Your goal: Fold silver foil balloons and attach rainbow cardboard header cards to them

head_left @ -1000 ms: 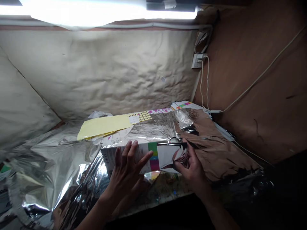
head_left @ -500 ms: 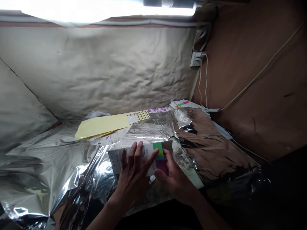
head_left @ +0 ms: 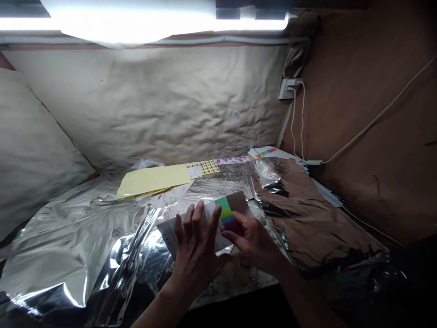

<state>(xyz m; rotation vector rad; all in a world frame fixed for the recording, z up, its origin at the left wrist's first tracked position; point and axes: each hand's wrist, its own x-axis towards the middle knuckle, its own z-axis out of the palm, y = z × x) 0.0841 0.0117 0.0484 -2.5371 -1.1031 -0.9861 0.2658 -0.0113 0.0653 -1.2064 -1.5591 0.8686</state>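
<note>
A white printed card with a row of green, yellow, blue and purple blocks and a brown end lies slanted in front of me, its right end higher. My left hand rests over its left and middle part, fingers spread. At the right end my right hand pinches the card near the purple block between thumb and forefinger. Part of the card's lower edge is hidden behind my hands. Beneath it is a worn, stained board.
Silvery foil sheeting covers the table. Yellow sheets and a sticker sheet lie along the back. A stack of similar printed cards sits at the back right, below white cables and a wall socket.
The card has tilted, its right end swinging up and away. My right hand has turned with it, and my left hand stays spread on it. The view has shifted slightly.
</note>
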